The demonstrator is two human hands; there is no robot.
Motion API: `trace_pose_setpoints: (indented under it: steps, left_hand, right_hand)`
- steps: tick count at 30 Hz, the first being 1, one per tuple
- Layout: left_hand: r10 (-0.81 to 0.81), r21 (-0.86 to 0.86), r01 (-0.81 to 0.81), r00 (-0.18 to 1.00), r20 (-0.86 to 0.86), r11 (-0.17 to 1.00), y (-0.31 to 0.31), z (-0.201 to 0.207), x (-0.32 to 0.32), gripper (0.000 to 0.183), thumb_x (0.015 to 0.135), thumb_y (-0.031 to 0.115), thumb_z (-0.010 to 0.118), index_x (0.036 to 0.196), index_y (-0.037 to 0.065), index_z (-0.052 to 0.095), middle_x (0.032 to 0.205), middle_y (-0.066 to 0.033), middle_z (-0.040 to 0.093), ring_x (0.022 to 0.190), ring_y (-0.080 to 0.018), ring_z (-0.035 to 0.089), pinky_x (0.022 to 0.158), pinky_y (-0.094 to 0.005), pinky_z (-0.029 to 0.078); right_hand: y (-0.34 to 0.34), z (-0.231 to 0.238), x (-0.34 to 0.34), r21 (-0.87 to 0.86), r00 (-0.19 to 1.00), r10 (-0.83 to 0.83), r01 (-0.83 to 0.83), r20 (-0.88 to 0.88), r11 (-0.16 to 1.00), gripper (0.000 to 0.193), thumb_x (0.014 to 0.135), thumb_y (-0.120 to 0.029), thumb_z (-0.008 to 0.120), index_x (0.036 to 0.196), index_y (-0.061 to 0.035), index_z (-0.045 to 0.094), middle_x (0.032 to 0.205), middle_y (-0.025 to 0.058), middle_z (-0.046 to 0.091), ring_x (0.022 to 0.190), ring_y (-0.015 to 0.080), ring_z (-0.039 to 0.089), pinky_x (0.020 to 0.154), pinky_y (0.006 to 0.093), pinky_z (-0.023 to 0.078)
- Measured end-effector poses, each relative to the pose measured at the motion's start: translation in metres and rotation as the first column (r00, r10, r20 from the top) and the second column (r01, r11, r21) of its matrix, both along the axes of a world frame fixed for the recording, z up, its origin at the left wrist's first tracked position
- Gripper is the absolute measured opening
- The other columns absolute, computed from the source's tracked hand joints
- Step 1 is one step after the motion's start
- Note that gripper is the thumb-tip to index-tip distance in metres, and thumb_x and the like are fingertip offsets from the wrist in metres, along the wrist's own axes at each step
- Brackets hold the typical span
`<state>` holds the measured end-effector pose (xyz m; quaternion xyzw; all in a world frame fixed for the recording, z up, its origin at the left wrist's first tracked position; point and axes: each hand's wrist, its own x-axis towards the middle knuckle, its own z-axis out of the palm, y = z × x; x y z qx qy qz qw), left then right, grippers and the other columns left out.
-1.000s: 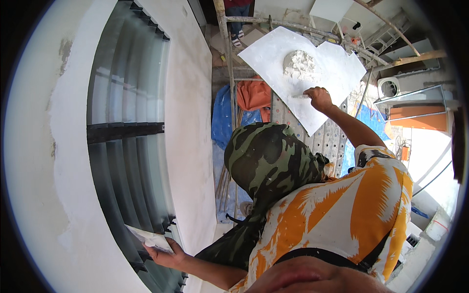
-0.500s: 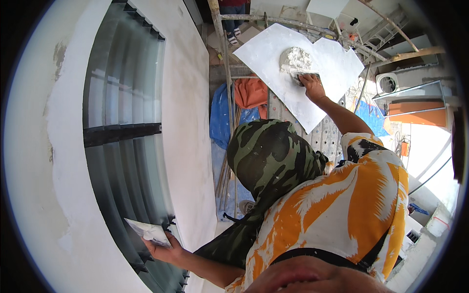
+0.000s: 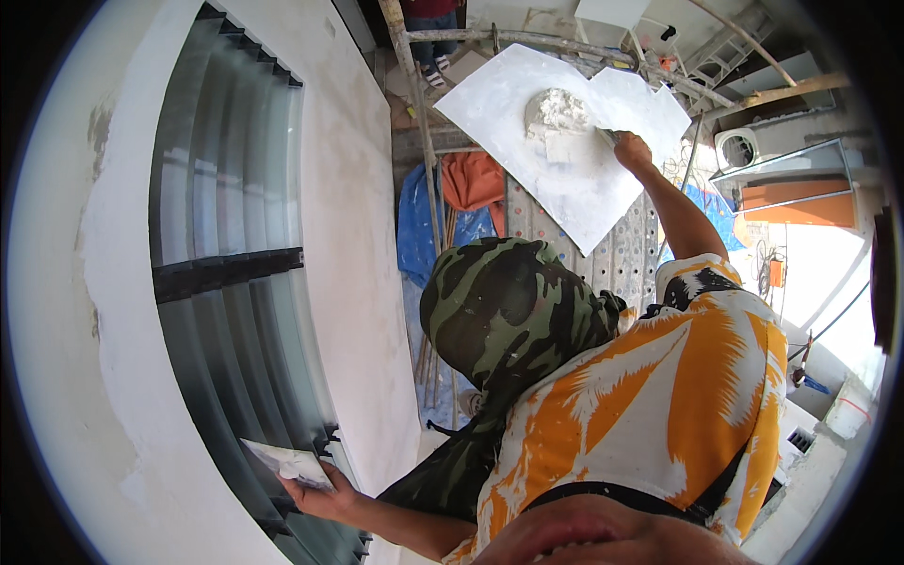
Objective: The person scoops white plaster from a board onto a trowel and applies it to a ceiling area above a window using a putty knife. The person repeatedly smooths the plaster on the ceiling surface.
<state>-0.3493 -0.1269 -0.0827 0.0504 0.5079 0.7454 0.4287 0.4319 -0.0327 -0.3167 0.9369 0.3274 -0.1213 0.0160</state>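
Observation:
On a large white board (image 3: 589, 202) lies a mound of white putty (image 3: 557, 111), with a smoothed patch on its near side. My right hand (image 3: 633, 151) is closed round a putty knife (image 3: 607, 137), whose blade is just right of the mound and over the board. Most of the knife's handle is hidden by the fingers. At the lower left, my left hand (image 3: 322, 493) grips a flat, pale plaster blade (image 3: 287, 463) smeared with white putty. That blade is in front of the louvred window (image 3: 240, 367).
Scaffold pipes (image 3: 556, 40) run behind the board, and a perforated metal plank (image 3: 617, 259) lies under it. Orange (image 3: 471, 179) and blue sheets (image 3: 414, 226) hang at its left. A person (image 3: 431, 33) stands at the far end. A pale wall (image 3: 348, 235) frames the window.
My right hand has moved right with the putty knife, off the mound's near edge, uncovering a smoothed patch. My left hand keeps its hold on the plaster blade, and the view has shifted slightly.

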Motion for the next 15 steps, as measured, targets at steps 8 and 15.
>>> trace_pose_setpoints:
  steps: [8, 15]
  left_hand:
    - [-0.036, 0.025, 0.036, 0.999, -0.004, 0.999, -0.002, 0.003, 0.002, 0.037, 0.100, 0.021, 0.059, 0.126, -0.005, 0.057, 0.112, -0.0173, 0.068, 0.094, -0.0271, 0.070, 0.084, -0.0364, 0.062]
    - [-0.003, 0.013, 0.003, 1.000, -0.021, 1.000, 0.000, 0.009, 0.008, 0.036, 0.098, 0.019, 0.061, 0.125, -0.004, 0.058, 0.109, -0.0165, 0.068, 0.092, -0.0260, 0.071, 0.081, -0.0350, 0.063]
  right_hand:
    - [0.012, 0.004, -0.142, 0.126, 0.934, 0.342, -0.329, -0.099, 0.936, 0.043, 0.084, -0.008, 0.049, 0.122, -0.0135, 0.069, 0.113, 0.0208, 0.069, 0.109, 0.0380, 0.065, 0.099, 0.0471, 0.050]
    - [0.011, -0.001, -0.125, 0.251, 0.869, 0.483, -0.495, 0.111, 0.832, 0.049, 0.083, 0.001, 0.051, 0.128, -0.0124, 0.064, 0.120, 0.0130, 0.066, 0.108, 0.0340, 0.061, 0.096, 0.0463, 0.049]
